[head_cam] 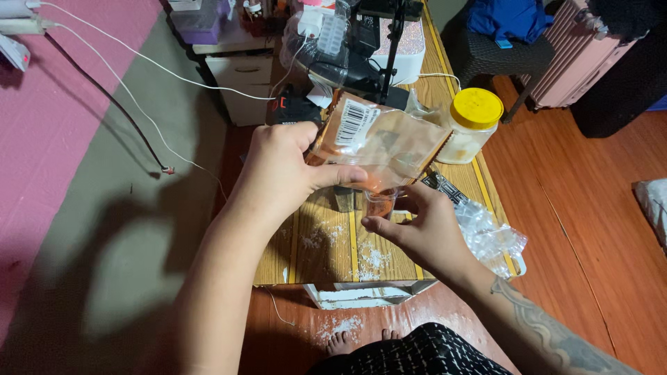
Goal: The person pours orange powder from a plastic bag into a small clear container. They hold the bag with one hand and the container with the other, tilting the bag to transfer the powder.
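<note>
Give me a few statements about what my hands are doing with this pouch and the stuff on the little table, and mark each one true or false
1. The left hand holds an orange pouch tilted over a small clear cup. True.
2. The right hand lies flat on the floor. False: it is at the cup, fingers around its side.
3. The jar behind the pouch has a blue lid. False: the lid is yellow.
4. White powder is scattered on the wooden table. True.
5. Crumpled clear plastic lies at the table's right edge. True.
6. The pouch is lying unopened on the table. False: it is held up in the air.
</note>
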